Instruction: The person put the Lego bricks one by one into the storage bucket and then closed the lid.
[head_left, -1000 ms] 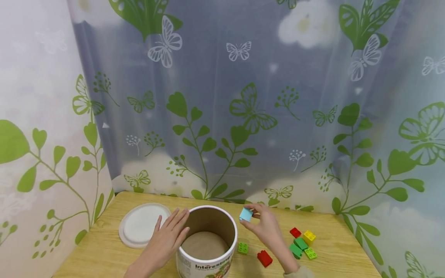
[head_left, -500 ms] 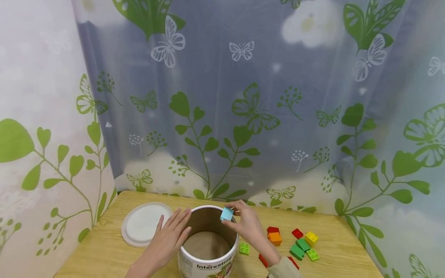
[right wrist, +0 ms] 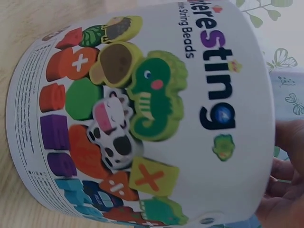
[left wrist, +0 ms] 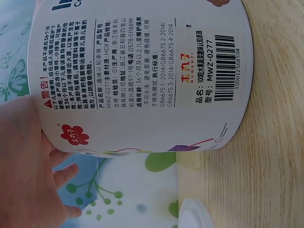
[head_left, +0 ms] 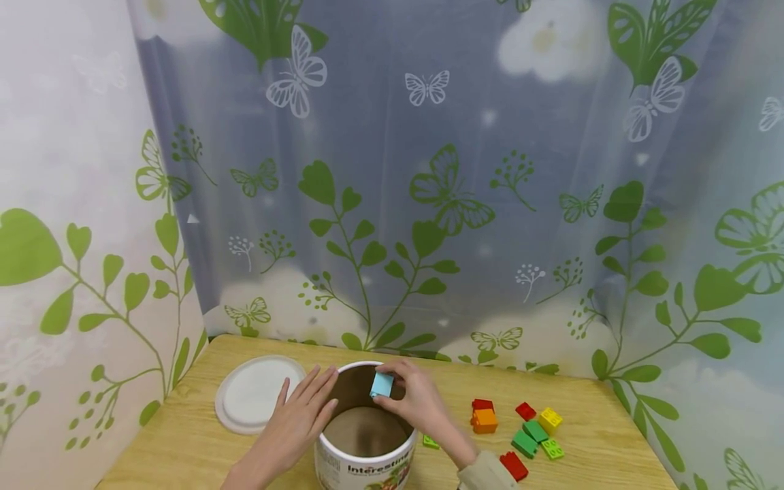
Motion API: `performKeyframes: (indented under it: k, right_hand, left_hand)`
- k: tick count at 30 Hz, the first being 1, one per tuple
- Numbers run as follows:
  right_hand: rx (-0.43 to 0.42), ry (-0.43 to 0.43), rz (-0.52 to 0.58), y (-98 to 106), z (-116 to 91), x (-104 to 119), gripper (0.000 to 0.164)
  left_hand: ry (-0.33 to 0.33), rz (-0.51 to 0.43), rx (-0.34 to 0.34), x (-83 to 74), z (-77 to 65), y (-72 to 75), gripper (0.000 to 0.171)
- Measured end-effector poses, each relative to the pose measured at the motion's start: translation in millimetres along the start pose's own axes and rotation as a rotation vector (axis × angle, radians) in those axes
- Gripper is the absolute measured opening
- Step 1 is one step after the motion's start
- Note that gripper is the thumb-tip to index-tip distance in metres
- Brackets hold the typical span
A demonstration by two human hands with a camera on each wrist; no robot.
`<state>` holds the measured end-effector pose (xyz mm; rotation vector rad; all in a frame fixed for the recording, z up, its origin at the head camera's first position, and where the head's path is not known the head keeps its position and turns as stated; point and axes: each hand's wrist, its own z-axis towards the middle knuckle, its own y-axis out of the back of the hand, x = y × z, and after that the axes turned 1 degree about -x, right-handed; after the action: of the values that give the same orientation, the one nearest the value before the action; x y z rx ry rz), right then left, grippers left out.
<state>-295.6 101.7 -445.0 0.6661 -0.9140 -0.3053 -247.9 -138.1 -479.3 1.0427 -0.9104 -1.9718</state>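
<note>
A white round tub (head_left: 365,461) printed "Interesting" stands without its lid near the table's front; its inner floor shows bare cardboard brown. My right hand (head_left: 418,401) pinches a light blue building block (head_left: 381,385) between thumb and fingers, over the tub's mouth by the right side of the rim. With fingers straight, my left hand (head_left: 300,416) rests against the tub's left rim. In the left wrist view the left hand (left wrist: 33,166) lies beside the labelled wall. The right wrist view has the right hand (right wrist: 287,175) at the rim, the block hidden from it.
Left of the tub lies a white lid (head_left: 257,393). To the right are an orange block (head_left: 484,421), a red block (head_left: 514,466), a yellow block (head_left: 550,420), a dark green block (head_left: 524,444) and other blocks. A patterned curtain (head_left: 380,272) hangs behind the table.
My right hand has carried the light blue block leftward, from right of the tub to over its mouth. The left hand keeps its place at the rim.
</note>
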Motion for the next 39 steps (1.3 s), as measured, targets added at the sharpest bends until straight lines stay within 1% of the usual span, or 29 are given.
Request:
performKeyframes:
  k: [4,9,17,21,25,28,31,39]
  right_hand:
    - [0.005,0.01,-0.009,-5,-2,0,0.041]
    - [0.009,0.034,-0.052,-9,-2,-1,0.042]
    - [0.018,0.058,-0.179,-10,-2,-1,0.041]
    - [0.029,0.05,-0.206,-11,-3,-1,0.041]
    - [0.034,0.045,-0.224,-12,-3,-2,0.045]
    - [0.033,0.041,-0.212,-12,-3,-2,0.044]
    - [0.015,0.041,-0.178,-11,-3,-2,0.039]
    - [-0.097,0.05,-0.098,-5,-7,-3,0.031]
  left_hand:
    - [0.003,-0.003,0.015,0.0,0.6,0.6,0.05]
    - [0.009,0.002,0.031,0.0,1.2,1.0,0.052]
    - [0.01,0.017,0.024,0.6,1.5,0.1,0.051]
    - [0.008,0.024,0.018,0.6,1.2,-0.3,0.05]
    - [0.01,0.015,0.022,0.5,1.0,0.1,0.05]
    - [0.018,0.006,0.038,0.4,1.4,0.7,0.052]
    - [0.024,0.006,0.052,0.4,1.7,1.1,0.053]
    - [0.012,0.006,0.024,0.2,0.4,0.9,0.052]
